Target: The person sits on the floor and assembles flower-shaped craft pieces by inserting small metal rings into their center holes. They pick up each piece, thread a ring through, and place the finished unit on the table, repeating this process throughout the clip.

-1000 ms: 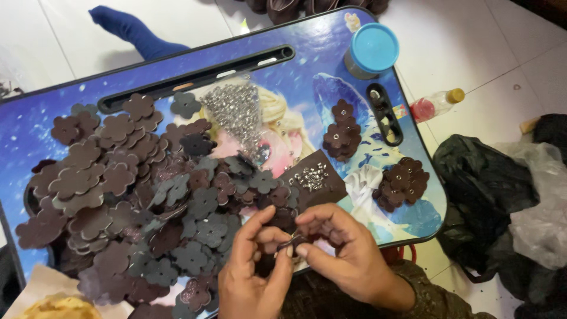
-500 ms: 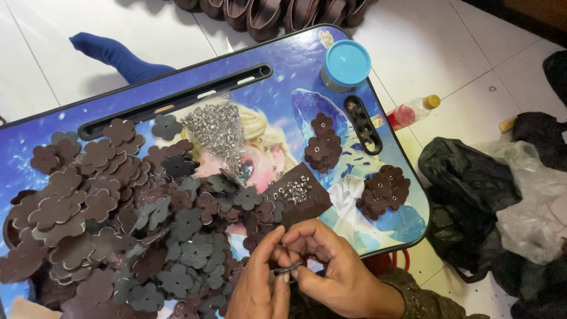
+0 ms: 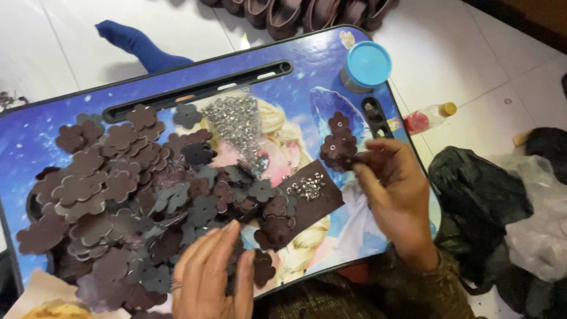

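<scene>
Both hands are working over the lap tray [image 3: 71,115]. I'm seeing the right hand [image 3: 394,192] pinching a dark brown flower piece [image 3: 348,160] between thumb and fingertips, right against the small stack of finished flowers [image 3: 338,142] at the tray's right side. I'm watching the left hand [image 3: 214,274] lying flat and spread, palm down, on the big pile of flower cutouts [image 3: 136,195]; it is holding nothing that I can make out.

My judgement: the loose studs [image 3: 308,186] are sitting on a brown scrap [image 3: 313,201] between the hands, so a sleeve or wrist crossing there could be scattering them. The clear bag of studs [image 3: 236,125] is lying just beside the pile and could be getting dragged along. Pieces are hanging past the tray's near edge by the left hand, so pressing or sweeping there could be pushing them off. The blue-lidded jar [image 3: 367,64] is standing near the far corner, well apart from both hands.
</scene>
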A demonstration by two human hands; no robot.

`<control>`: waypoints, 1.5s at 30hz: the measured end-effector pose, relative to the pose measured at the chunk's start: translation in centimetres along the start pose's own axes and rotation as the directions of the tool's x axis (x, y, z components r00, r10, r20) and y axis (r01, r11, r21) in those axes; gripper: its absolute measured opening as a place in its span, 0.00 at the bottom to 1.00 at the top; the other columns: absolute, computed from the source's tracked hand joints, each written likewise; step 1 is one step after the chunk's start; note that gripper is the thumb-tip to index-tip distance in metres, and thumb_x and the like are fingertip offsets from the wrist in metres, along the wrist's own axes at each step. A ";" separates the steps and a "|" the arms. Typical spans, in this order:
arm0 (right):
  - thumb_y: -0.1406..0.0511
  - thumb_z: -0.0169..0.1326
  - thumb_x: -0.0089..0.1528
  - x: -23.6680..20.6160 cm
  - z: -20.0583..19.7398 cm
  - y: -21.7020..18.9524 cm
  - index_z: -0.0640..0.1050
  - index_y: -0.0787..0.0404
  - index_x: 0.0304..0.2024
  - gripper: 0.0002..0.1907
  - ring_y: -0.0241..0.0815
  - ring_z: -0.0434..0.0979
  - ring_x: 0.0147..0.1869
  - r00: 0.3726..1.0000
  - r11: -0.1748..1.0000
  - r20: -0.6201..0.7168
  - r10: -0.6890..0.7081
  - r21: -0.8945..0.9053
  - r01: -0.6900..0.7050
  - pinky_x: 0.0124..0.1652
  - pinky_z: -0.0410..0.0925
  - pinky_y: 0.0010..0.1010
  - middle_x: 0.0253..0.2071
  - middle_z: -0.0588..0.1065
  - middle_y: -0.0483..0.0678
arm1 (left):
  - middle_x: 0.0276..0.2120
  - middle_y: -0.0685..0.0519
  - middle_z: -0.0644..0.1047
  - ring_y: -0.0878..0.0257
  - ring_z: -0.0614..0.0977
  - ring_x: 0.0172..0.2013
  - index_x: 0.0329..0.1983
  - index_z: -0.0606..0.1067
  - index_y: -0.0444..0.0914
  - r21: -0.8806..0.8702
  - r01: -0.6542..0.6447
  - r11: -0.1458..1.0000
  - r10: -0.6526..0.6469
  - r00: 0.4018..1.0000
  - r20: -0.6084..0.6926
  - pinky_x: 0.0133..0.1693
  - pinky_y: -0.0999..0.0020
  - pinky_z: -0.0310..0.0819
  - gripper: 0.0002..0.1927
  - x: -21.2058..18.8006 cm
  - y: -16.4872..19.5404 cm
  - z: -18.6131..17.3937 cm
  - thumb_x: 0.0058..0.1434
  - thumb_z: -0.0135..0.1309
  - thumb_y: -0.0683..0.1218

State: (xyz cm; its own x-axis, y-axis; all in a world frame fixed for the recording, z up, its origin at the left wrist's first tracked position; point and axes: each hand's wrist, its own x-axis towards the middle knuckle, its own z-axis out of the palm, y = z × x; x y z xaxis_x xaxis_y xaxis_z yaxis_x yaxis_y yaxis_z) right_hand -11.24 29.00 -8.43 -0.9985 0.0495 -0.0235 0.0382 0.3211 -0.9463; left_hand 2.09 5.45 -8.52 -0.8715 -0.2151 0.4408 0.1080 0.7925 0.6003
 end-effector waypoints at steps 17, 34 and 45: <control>0.70 0.65 0.56 -3.1 1.8 -0.9 0.81 0.61 0.39 0.08 0.51 0.76 0.45 0.873 0.669 0.202 -0.444 -0.573 0.473 0.44 0.69 0.38 0.42 0.77 0.50 | 0.40 0.57 0.78 0.58 0.78 0.43 0.46 0.85 0.48 0.293 -0.146 0.945 -0.006 0.887 0.461 0.41 0.60 0.67 0.26 -2.9 -1.1 0.3 0.40 0.68 0.54; 0.69 0.65 0.57 -2.2 2.9 -1.2 0.80 0.61 0.37 0.07 0.51 0.75 0.43 0.862 0.607 0.205 -0.463 -0.635 0.477 0.42 0.68 0.40 0.38 0.76 0.49 | 0.35 0.59 0.87 0.70 0.90 0.36 0.44 0.83 0.48 -0.106 0.590 0.801 -0.507 0.761 0.405 0.42 0.72 0.84 0.15 -2.2 0.4 1.5 0.52 0.67 0.44; 0.71 0.64 0.57 -3.2 2.1 -1.3 0.80 0.62 0.38 0.08 0.50 0.77 0.43 0.865 0.678 0.199 -0.461 -0.550 0.488 0.43 0.70 0.38 0.39 0.76 0.51 | 0.37 0.48 0.89 0.69 0.86 0.37 0.64 0.75 0.41 -0.378 0.857 0.350 -0.711 0.506 0.489 0.43 0.73 0.80 0.29 -1.0 1.9 1.9 0.57 0.59 0.38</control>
State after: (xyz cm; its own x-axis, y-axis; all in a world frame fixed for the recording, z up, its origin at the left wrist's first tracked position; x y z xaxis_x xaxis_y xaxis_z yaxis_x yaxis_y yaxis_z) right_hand -8.15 26.41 -7.77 -0.8887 -0.2938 0.3520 -0.4401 0.7618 -0.4754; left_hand 2.23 8.26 -9.08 -0.7514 -0.3931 -0.5300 -0.5284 -0.1227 0.8401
